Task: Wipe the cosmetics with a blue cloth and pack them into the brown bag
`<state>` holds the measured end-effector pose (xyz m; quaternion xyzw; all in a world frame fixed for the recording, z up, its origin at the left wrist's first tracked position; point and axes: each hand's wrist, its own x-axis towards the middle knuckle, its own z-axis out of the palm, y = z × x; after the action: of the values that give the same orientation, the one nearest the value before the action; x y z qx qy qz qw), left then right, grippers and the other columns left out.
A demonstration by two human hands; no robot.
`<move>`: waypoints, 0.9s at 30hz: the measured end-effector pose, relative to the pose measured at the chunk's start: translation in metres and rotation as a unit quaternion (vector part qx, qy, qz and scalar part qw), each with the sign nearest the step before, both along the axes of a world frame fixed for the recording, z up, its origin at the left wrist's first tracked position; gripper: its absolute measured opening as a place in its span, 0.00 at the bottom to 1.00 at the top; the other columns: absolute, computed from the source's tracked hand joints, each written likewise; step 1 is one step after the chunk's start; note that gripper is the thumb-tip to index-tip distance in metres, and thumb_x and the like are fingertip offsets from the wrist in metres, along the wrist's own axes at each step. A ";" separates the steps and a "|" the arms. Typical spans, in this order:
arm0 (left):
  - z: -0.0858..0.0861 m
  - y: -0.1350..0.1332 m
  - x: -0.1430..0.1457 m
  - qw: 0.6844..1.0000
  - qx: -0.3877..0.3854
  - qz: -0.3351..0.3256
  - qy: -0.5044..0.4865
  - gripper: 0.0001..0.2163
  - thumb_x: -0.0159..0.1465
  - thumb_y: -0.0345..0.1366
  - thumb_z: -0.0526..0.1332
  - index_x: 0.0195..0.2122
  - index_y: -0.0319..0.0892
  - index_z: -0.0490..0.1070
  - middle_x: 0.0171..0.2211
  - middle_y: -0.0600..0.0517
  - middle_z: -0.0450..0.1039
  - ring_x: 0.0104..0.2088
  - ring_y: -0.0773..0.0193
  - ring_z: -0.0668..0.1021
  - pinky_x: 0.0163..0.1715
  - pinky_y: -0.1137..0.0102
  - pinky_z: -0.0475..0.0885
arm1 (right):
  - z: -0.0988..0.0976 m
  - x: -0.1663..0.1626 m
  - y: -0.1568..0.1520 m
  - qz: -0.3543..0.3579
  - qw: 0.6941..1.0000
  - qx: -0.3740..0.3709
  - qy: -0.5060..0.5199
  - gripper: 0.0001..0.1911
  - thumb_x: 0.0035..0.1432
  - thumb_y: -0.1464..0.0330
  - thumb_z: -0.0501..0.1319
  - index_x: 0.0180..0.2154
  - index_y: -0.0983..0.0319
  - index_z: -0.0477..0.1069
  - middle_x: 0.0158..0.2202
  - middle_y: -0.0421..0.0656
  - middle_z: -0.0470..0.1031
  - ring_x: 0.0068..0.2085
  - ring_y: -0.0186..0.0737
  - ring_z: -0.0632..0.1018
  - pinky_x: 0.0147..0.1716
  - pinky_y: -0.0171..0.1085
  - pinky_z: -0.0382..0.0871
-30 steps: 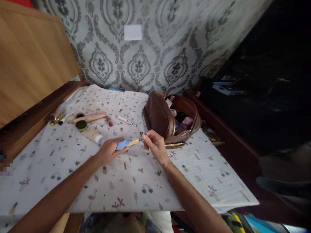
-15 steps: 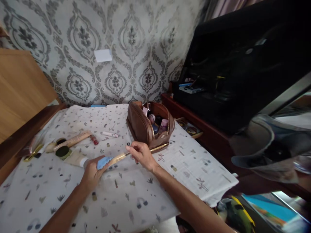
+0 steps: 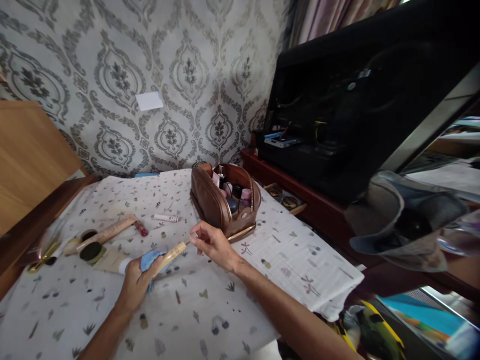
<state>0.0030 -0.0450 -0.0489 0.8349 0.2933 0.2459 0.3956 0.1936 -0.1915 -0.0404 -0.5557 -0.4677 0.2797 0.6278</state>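
My left hand is closed around a blue cloth, which wraps one end of a thin beige makeup stick. My right hand pinches the other end of that stick. Both hands hover just above a patterned white cloth spread over the table. Right behind my right hand stands a brown leather cosmetic bag, unzipped, with small bottles and jars showing inside.
Several cosmetics lie at the left: a long beige tube, a red lipstick, a white tube, dark round compacts. A wooden headboard rises on the left. A dark cabinet stands at the right.
The view has swung right and the hands now sit lower left in it. Both hands keep their hold on the stick and cloth.
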 end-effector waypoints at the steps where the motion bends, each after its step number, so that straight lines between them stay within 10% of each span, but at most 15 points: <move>1: 0.001 0.000 0.000 1.000 -0.003 0.003 -0.002 0.29 0.59 0.64 0.55 0.16 0.45 0.58 0.14 0.55 0.58 0.18 0.65 0.65 0.20 0.70 0.62 | 0.000 0.001 0.000 0.005 1.000 0.000 0.003 0.23 0.59 0.46 0.64 0.38 0.60 0.66 0.26 0.33 0.64 0.23 0.30 0.69 0.24 0.32 0.66; 11: 0.012 -0.002 0.003 0.989 -0.113 0.087 -0.047 0.29 0.54 0.65 0.59 0.15 0.44 0.61 0.13 0.56 0.60 0.15 0.68 0.65 0.13 0.73 0.62 | 0.016 -0.003 -0.017 -0.005 0.986 -0.026 -0.164 0.07 0.59 0.64 0.67 0.34 0.61 0.73 0.30 0.38 0.71 0.29 0.32 0.71 0.30 0.32 0.65; 18: 0.011 -0.006 0.005 0.973 -0.171 0.141 -0.063 0.27 0.51 0.65 0.60 0.19 0.42 0.66 0.14 0.56 0.62 0.14 0.68 0.65 0.10 0.74 0.61 | 0.023 -0.017 -0.039 0.037 0.918 -0.135 -0.372 0.06 0.62 0.72 0.63 0.41 0.63 0.77 0.35 0.42 0.76 0.32 0.35 0.73 0.34 0.33 0.65; 27: 0.009 -0.008 0.004 0.985 -0.157 0.065 -0.042 0.31 0.56 0.68 0.55 0.14 0.43 0.62 0.13 0.54 0.62 0.15 0.71 0.64 0.14 0.75 0.60 | 0.051 -0.012 -0.060 -0.022 0.961 -0.107 -0.255 0.13 0.68 0.62 0.57 0.37 0.63 0.75 0.29 0.41 0.73 0.29 0.33 0.72 0.28 0.32 0.63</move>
<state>0.0070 -0.0526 -0.0398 0.7304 0.3649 0.2569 0.5170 0.1812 -0.2512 0.0104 -0.6822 -0.5677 0.1633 0.4307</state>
